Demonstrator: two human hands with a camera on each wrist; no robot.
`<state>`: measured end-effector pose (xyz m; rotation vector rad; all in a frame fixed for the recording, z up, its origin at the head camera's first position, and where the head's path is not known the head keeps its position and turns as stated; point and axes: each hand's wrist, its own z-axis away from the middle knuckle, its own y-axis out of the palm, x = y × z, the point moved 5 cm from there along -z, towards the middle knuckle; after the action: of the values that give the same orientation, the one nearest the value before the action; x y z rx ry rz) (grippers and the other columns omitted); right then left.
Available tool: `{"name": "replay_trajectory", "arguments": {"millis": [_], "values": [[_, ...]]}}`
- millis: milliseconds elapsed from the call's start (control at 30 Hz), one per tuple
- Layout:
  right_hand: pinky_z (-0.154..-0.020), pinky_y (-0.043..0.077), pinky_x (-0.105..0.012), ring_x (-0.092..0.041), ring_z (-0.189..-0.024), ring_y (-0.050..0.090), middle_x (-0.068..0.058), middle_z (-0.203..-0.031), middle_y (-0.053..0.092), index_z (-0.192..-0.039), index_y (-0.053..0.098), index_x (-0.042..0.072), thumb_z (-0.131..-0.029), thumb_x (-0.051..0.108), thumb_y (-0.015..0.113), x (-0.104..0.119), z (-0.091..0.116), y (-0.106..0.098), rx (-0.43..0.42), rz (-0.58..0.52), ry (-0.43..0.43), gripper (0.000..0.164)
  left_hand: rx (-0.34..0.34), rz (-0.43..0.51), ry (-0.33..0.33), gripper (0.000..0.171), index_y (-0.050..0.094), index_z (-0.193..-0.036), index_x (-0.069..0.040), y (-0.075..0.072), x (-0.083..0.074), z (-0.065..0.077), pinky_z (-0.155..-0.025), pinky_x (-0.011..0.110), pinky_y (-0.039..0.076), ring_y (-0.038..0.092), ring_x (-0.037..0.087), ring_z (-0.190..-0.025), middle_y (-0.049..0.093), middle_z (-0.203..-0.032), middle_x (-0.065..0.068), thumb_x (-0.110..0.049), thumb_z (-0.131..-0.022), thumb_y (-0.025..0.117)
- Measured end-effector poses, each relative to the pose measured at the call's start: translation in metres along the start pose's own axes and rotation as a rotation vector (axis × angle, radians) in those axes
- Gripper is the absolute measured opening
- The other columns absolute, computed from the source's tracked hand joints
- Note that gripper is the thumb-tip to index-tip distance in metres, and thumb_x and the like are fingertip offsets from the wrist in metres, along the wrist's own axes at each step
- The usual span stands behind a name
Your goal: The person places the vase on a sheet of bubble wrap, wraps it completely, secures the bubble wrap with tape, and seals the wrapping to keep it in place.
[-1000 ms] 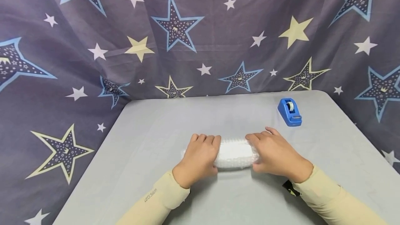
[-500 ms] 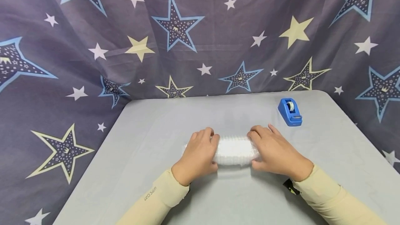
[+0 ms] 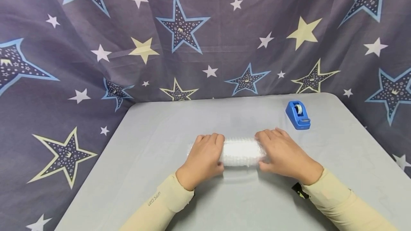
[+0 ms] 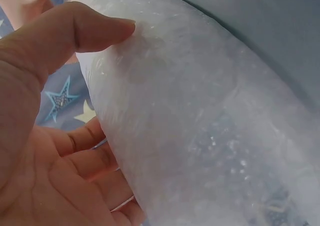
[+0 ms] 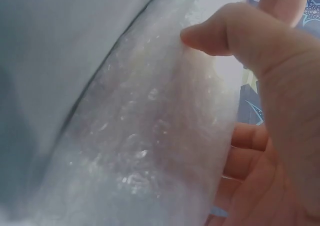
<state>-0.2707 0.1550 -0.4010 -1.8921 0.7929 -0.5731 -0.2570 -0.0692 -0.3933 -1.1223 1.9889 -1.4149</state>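
Observation:
A white roll wrapped in clear bubble wrap (image 3: 242,151) lies crosswise on the grey table between my two hands. My left hand (image 3: 204,157) grips its left part, thumb on the near side and fingers curled over the far side. At the other end my right hand (image 3: 280,154) holds it the same way. In the left wrist view the thumb presses the wrap (image 4: 170,96) and the fingertips go behind it. The right wrist view shows the thumb on the bubbly film (image 5: 150,116), fingers hidden in part behind the roll. What is inside the wrap is hidden.
A blue tape dispenser (image 3: 298,115) with a roll of tape stands at the back right of the grey table (image 3: 154,134). A dark star-patterned curtain (image 3: 221,45) hangs behind and beside the table. A small black item (image 3: 300,190) sits under the right sleeve cuff.
The wrapped roll has moved slightly away, toward the back of the table, with both hands staying around it. My fingers have shifted over its far side. The tape dispenser has not moved.

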Motion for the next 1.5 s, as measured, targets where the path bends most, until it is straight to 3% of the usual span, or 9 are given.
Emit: {"name": "replay_trajectory", "arguments": {"millis": [267, 400, 567, 700, 833, 1067, 1300, 1500], "values": [[-0.107, 0.038, -0.067, -0.027, -0.097, 0.068, -0.001, -0.090, 0.066, -0.114, 0.054, 0.008, -0.069, 0.031, 0.082, -0.001, 0.000, -0.001, -0.014, -0.021, -0.005, 0.058, -0.041, 0.032, 0.004, 0.042, 0.052, -0.095, -0.012, -0.001, 0.003, 0.000, -0.092, 0.045, 0.048, 0.068, 0.024, -0.090, 0.063, -0.092, 0.001, -0.014, -0.061, 0.076], [-0.108, 0.038, -0.067, -0.029, -0.101, 0.069, -0.006, -0.097, 0.070, -0.118, 0.056, 0.007, -0.071, 0.031, 0.082, -0.003, 0.000, -0.001, -0.001, -0.032, 0.008, 0.058, -0.064, 0.040, 0.014, 0.038, 0.055, -0.094, -0.012, -0.001, 0.004, 0.000, -0.090, 0.045, 0.048, 0.068, 0.024, -0.094, 0.066, -0.095, 0.001, -0.015, -0.062, 0.076], [-0.108, 0.038, -0.069, -0.033, -0.115, 0.067, -0.013, -0.119, 0.071, -0.126, 0.061, 0.003, -0.075, 0.033, 0.082, -0.006, -0.001, 0.000, 0.015, -0.033, 0.027, 0.063, -0.091, 0.055, 0.014, 0.039, 0.065, -0.101, -0.008, -0.001, 0.008, -0.001, -0.085, 0.046, 0.051, 0.067, 0.029, -0.105, 0.068, -0.115, 0.010, -0.016, -0.064, 0.075], [-0.107, 0.039, -0.069, -0.033, -0.123, 0.063, -0.014, -0.131, 0.066, -0.129, 0.064, 0.003, -0.077, 0.035, 0.081, -0.008, -0.002, 0.001, 0.007, -0.019, 0.022, 0.064, -0.085, 0.056, 0.003, 0.042, 0.069, -0.106, -0.008, -0.001, 0.011, -0.003, -0.080, 0.044, 0.051, 0.065, 0.027, -0.101, 0.066, -0.116, 0.008, -0.016, -0.066, 0.074], [-0.106, 0.041, -0.067, -0.032, -0.122, 0.062, -0.014, -0.131, 0.065, -0.130, 0.066, 0.002, -0.078, 0.034, 0.082, -0.009, -0.003, 0.000, -0.004, -0.028, 0.005, 0.062, -0.090, 0.037, 0.016, 0.044, 0.071, -0.110, -0.008, 0.000, 0.013, -0.004, -0.079, 0.042, 0.051, 0.068, 0.024, -0.097, 0.069, -0.111, 0.004, -0.017, -0.068, 0.075], [-0.104, 0.045, -0.059, -0.032, -0.120, 0.063, -0.014, -0.129, 0.066, -0.131, 0.065, 0.000, -0.081, 0.033, 0.082, -0.009, -0.002, 0.000, -0.007, -0.026, -0.019, 0.063, -0.107, 0.061, 0.030, 0.048, 0.071, -0.118, -0.006, -0.001, 0.013, -0.004, -0.091, 0.045, 0.053, 0.072, 0.023, -0.107, 0.074, -0.115, 0.006, -0.014, -0.071, 0.076], [-0.104, 0.043, -0.067, -0.036, -0.121, 0.065, -0.012, -0.129, 0.069, -0.136, 0.060, 0.004, -0.087, 0.032, 0.079, -0.012, -0.001, 0.001, -0.007, -0.010, 0.004, 0.059, -0.117, 0.107, 0.022, 0.046, 0.069, -0.121, -0.008, -0.001, 0.013, -0.003, -0.098, 0.051, 0.052, 0.069, 0.027, -0.120, 0.074, -0.123, 0.012, -0.011, -0.075, 0.072], [-0.106, 0.041, -0.069, -0.038, -0.125, 0.063, -0.015, -0.135, 0.067, -0.137, 0.061, 0.006, -0.091, 0.033, 0.076, -0.013, -0.001, 0.003, 0.012, -0.012, 0.010, 0.055, -0.112, 0.088, 0.027, 0.044, 0.072, -0.123, -0.009, 0.000, 0.014, -0.003, -0.100, 0.052, 0.052, 0.068, 0.031, -0.123, 0.071, -0.130, 0.016, -0.012, -0.079, 0.072]]}}
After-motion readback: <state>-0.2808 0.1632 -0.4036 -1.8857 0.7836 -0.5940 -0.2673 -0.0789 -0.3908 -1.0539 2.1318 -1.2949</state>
